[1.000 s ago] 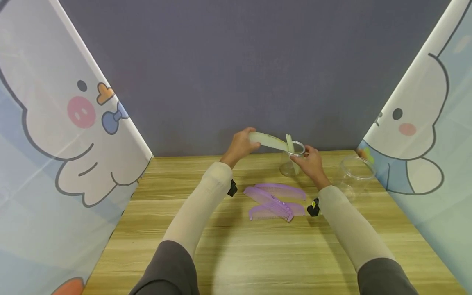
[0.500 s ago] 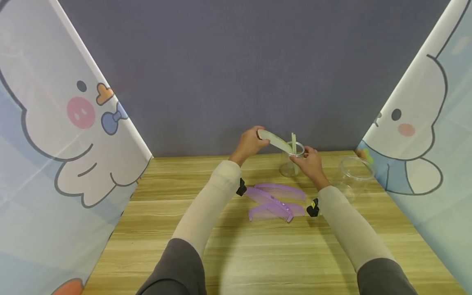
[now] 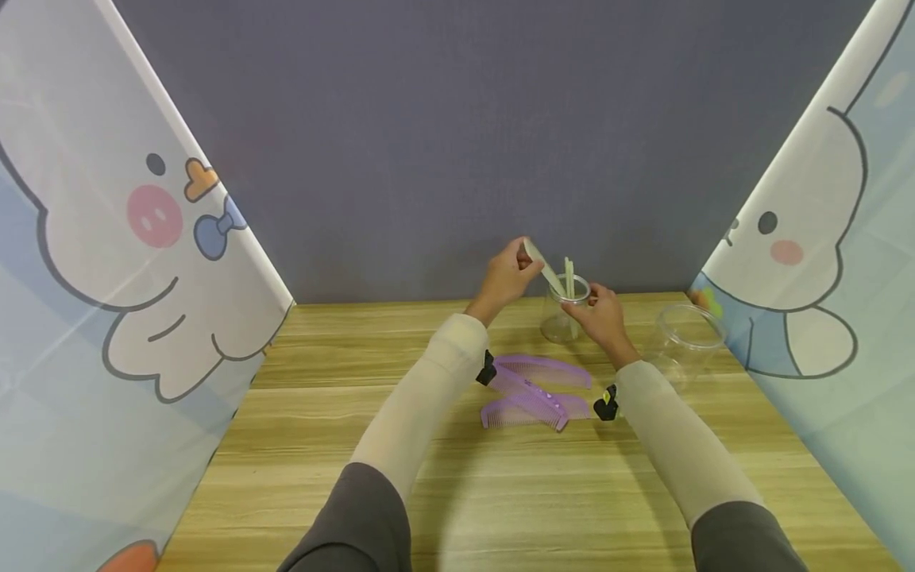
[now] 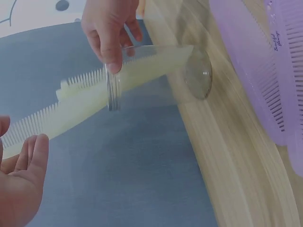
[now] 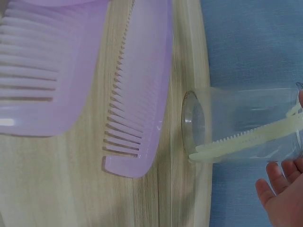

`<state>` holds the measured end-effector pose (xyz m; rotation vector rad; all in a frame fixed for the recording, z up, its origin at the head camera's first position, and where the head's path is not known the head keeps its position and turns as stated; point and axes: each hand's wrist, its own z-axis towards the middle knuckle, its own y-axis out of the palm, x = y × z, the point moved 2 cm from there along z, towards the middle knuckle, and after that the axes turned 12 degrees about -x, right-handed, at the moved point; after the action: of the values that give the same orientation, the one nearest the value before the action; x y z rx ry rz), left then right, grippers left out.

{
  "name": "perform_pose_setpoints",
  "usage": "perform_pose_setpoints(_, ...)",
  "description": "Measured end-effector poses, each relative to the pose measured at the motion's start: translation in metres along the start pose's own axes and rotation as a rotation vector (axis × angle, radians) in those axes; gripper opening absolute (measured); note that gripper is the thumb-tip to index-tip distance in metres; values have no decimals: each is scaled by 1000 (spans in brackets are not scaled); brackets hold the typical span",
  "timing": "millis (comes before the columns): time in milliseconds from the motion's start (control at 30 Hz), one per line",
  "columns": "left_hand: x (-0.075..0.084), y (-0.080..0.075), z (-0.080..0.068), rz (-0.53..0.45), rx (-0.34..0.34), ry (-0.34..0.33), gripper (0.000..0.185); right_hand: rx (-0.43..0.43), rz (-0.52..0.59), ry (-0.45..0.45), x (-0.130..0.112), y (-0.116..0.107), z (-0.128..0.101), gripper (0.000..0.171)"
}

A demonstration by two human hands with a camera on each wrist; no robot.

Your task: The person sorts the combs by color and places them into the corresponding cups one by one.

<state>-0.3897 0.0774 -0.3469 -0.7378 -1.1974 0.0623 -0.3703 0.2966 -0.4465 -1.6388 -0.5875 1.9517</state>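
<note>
My left hand (image 3: 509, 274) pinches a pale yellow-green comb (image 3: 543, 266) by its upper end. The comb slants down into the mouth of a clear plastic jar (image 3: 559, 322). Other pale comb ends (image 3: 569, 274) poke up out of the same jar. Its rim is gripped by my right hand (image 3: 600, 318) from the right side. In the left wrist view, the held comb (image 4: 33, 127) runs from my left fingers toward the jar (image 4: 142, 97), teeth along one edge. The right wrist view has pale combs (image 5: 251, 137) leaning inside the jar, their lower ends at its base.
Three translucent purple combs (image 3: 543, 369) lie overlapping on the wooden table (image 3: 343, 413), nearer than the jar. A second clear jar (image 3: 689, 345) stands to the right, behind my right forearm. A grey panel (image 3: 457, 143) rises along the table's back edge, with printed cartoon panels at both sides.
My left hand has moved right toward the jar, tilting the pale comb more steeply and bringing it further into the mouth. My right hand stays on the rim.
</note>
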Motion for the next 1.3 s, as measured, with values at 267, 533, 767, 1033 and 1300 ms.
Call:
perform_pose_setpoints(267,8,5,1,13,-39,-23,67,-1,5,7,0,1,0,73)
perform_pose_setpoints(533,7,10,5,15,-22,-46,66,-16,14,10,0,0,-3,72)
perform_pose_setpoints(767,10,18,11,57,-67,-72,66,-17,10,10,0,-1,-2,72)
perform_pose_setpoints(1033,7,23,10,44,-80,-66,70,-35,32,6,-1,-2,-4,73)
perform_pose_setpoints(1300,1,23,8,62,-135,-76,64,-26,4,10,1,-4,-5,74)
